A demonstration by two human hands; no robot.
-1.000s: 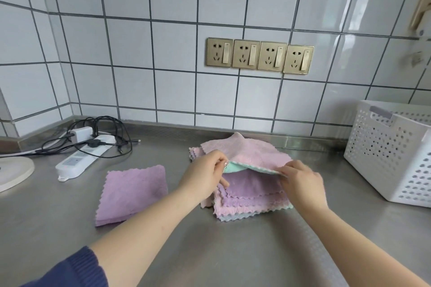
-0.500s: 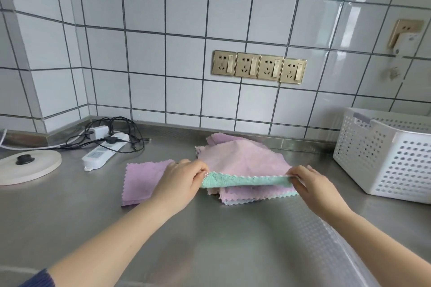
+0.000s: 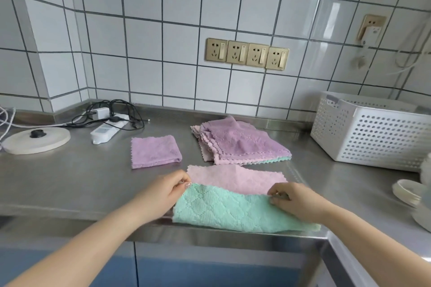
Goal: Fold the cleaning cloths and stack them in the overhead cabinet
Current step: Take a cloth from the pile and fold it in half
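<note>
A cloth, green on one side and pink on the other (image 3: 235,209), lies on the steel counter (image 3: 70,182) near its front edge, the green half folded toward me. My left hand (image 3: 163,193) pinches its left corner, and my right hand (image 3: 293,200) pinches the right corner. Behind it sits a pile of unfolded purple and pink cloths (image 3: 240,142). One folded purple cloth (image 3: 154,150) lies to the left of the pile. The overhead cabinet is out of view.
A white perforated basket (image 3: 373,133) stands at the right. A white power strip (image 3: 105,130) with black cables and a round white lid (image 3: 35,140) lie at the back left. White dishes (image 3: 410,193) sit at the right edge. Wall sockets (image 3: 247,53) are above the pile.
Both hands lifted the green-and-pink cloth off the pile, pulled it toward me and laid it at the counter's front edge. The view has tilted down.
</note>
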